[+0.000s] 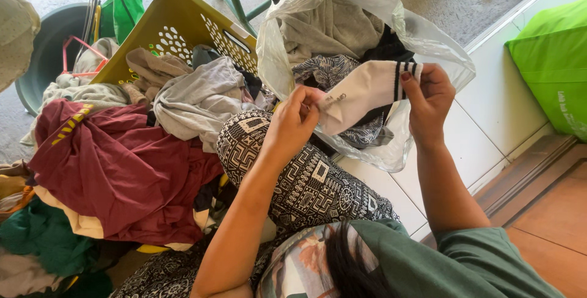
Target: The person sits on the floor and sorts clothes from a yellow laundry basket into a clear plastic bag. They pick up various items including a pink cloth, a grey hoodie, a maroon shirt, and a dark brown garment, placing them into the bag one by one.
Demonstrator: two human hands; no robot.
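Holding a white sock [365, 93] w/ both hands, stretched out flat between them, just above a clear bag [400, 41] of clothes. Left hand [295, 120] is closed, fingers pinching the sock's toe end; right hand [430, 99] is closed too, thumb & fingers gripping the cuff end, which has dark stripes. Small dark print shows near the left-hand end; not legible enough to matter.

Sock sits roughly centre-frame, over the person's raised knee in black & white patterned trousers [306, 182]. Bag is open, leaning on pale floor tiles [489, 120], stuffed w/ a grey garment on top, a blue patterned cloth [330, 68] & smth black under it.

Left of the bag: yellow basket [177, 26], tipped on its side, laundry spilling out – grey, beige & tan pieces. In front of it a big maroon shirt [116, 169] w/ yellow marks lies on the heap, w/ cream & green cloth beneath. Far left, a dark green tub [46, 53] w/ a red wire frame inside. Bright green bag [553, 59] at the right edge, well apart from the hands. Person's sleeve is dull green.
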